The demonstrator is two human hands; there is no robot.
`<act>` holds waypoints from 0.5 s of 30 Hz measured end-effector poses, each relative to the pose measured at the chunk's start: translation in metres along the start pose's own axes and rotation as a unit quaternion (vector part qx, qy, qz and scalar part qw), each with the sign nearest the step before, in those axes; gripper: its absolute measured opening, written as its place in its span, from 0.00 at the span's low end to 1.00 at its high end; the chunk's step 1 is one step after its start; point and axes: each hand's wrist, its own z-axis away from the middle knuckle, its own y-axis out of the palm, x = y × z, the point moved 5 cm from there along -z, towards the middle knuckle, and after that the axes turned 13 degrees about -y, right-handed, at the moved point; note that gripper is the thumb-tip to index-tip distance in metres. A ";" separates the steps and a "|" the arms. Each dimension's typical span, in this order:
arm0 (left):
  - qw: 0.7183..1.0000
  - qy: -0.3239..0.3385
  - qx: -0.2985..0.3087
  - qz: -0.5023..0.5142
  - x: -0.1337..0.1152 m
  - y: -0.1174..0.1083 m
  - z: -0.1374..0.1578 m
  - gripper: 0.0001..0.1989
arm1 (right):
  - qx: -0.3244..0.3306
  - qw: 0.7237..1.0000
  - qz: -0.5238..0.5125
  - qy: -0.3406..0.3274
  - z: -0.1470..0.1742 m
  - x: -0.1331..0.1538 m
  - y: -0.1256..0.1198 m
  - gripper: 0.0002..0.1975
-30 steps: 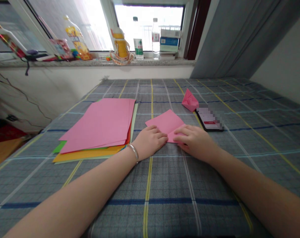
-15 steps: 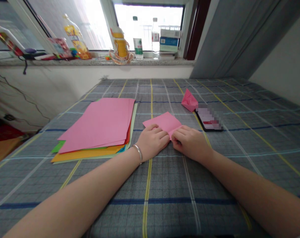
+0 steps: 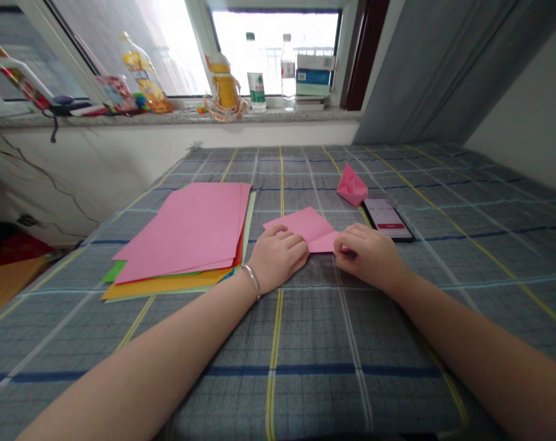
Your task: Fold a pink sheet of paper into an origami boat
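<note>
A folded sheet of pink paper (image 3: pixel 308 223) lies on the checked cloth in front of me, with a crease and a straight near edge showing. Across its left part rests my left hand (image 3: pixel 280 254), fingers curled together and pressing on the paper; a silver bangle circles that wrist. At the right corner, my right hand (image 3: pixel 367 251) pinches the paper between thumb and bent fingers. Both hands cover parts of the sheet's outline. Just beyond the right hand sits a folded pink paper shape (image 3: pixel 352 187), pointed at the top.
To the left lies a stack of coloured paper (image 3: pixel 186 229), pink on top. A phone (image 3: pixel 387 219) with its screen lit is beside the folded shape. Along the windowsill (image 3: pixel 278 116) stand bottles (image 3: pixel 287 73), a yellow flask (image 3: pixel 223 89) and boxes (image 3: pixel 313 79).
My right hand has slid rightward along the paper's near edge, away from the left hand, exposing more of the folded edge. The left hand has shifted slightly left, still on the paper.
</note>
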 end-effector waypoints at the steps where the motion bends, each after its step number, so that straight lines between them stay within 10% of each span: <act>1: 1.000 -0.009 0.003 0.010 0.002 0.001 0.000 0.10 | -0.003 1.000 0.000 0.004 0.001 -0.002 -0.001 0.04; 15: 0.993 -0.098 0.031 0.060 0.025 0.008 -0.001 0.08 | -0.021 0.998 -0.038 0.047 0.013 -0.033 -0.015 0.03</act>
